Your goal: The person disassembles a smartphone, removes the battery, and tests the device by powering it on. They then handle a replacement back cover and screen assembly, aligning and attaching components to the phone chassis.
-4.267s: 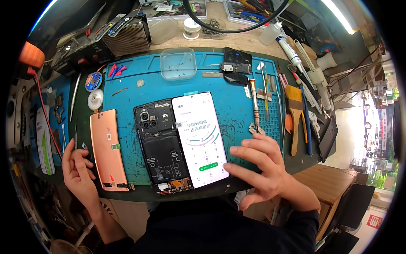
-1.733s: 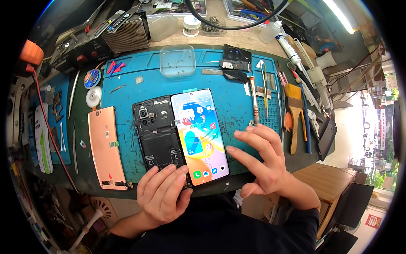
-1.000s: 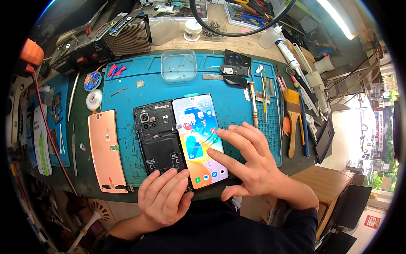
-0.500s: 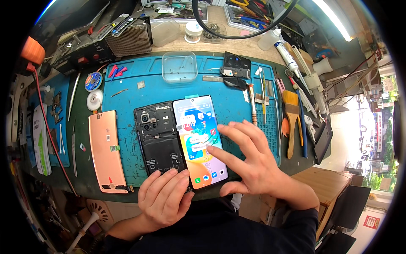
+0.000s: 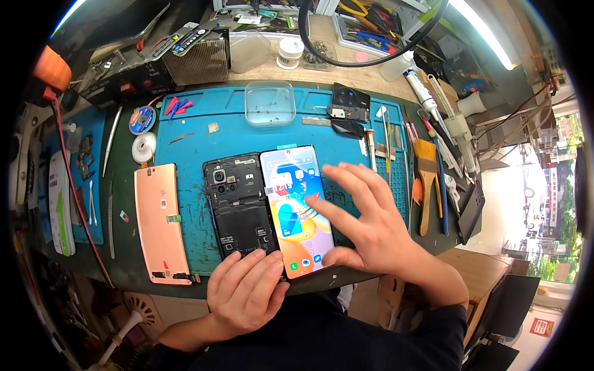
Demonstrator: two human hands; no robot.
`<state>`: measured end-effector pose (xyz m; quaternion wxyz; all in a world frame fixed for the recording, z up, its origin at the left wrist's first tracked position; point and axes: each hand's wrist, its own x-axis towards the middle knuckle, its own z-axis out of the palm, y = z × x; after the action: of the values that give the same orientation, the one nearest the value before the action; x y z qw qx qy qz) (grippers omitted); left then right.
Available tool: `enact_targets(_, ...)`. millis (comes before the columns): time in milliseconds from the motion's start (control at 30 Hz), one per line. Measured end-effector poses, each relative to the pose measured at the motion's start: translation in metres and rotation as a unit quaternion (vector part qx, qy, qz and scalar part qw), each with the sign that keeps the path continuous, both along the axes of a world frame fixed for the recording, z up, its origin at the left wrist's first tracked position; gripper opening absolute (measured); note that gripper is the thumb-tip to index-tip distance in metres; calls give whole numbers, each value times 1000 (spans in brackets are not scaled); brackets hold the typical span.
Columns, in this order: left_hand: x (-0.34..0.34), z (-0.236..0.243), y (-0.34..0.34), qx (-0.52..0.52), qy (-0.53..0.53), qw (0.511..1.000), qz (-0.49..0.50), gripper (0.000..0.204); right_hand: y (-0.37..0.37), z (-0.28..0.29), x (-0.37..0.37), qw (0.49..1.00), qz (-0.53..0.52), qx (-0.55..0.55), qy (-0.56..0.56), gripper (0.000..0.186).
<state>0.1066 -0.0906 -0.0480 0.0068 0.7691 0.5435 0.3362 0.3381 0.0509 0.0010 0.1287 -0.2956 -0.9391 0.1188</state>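
Observation:
A lit phone screen (image 5: 292, 204) lies face up on the blue work mat (image 5: 192, 142), right beside an opened black phone body (image 5: 238, 207) with its insides showing. My right hand (image 5: 365, 226) is spread over the screen, index fingertip touching its middle. My left hand (image 5: 244, 294) rests flat on the lower ends of the phone body and the screen, pinning them to the mat. A copper-coloured back cover (image 5: 161, 222) lies apart at the left.
A clear plastic tray (image 5: 270, 102), a black camera part (image 5: 349, 102), a screwdriver (image 5: 370, 145), brushes (image 5: 426, 185) and tweezers lie on the mat's far and right side. Tape rolls (image 5: 143, 147) sit at left. A power supply and cluttered tool bins line the back.
The left hand came from the back cover to the phone's lower end. The screen went from a white page to a colourful home screen. The right hand slid from the mat onto the screen.

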Motion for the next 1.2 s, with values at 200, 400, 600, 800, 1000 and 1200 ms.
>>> enact_targets(200,-1,1,1,-4,-1,1000,-8,35,24,-3,-17,1000,-14,13,5,66)
enact_targets(400,-1,2,0,-9,1,1000,-17,38,34,-6,-35,999,2,24,24,67)
enact_targets(600,-1,1,0,-8,-6,1000,-11,37,38,-7,-49,999,25,25,23,70)
enact_targets(800,0,2,1,-1,-8,1000,4,36,40,-4,-35,999,-2,37,-2,69)
enact_targets(1000,1,2,1,2,-9,1000,6,35,31,-3,-19,999,-21,36,-17,69)
enact_targets(1200,3,1,2,8,-14,1000,13,37,13,-4,-14,999,18,37,-9,76)
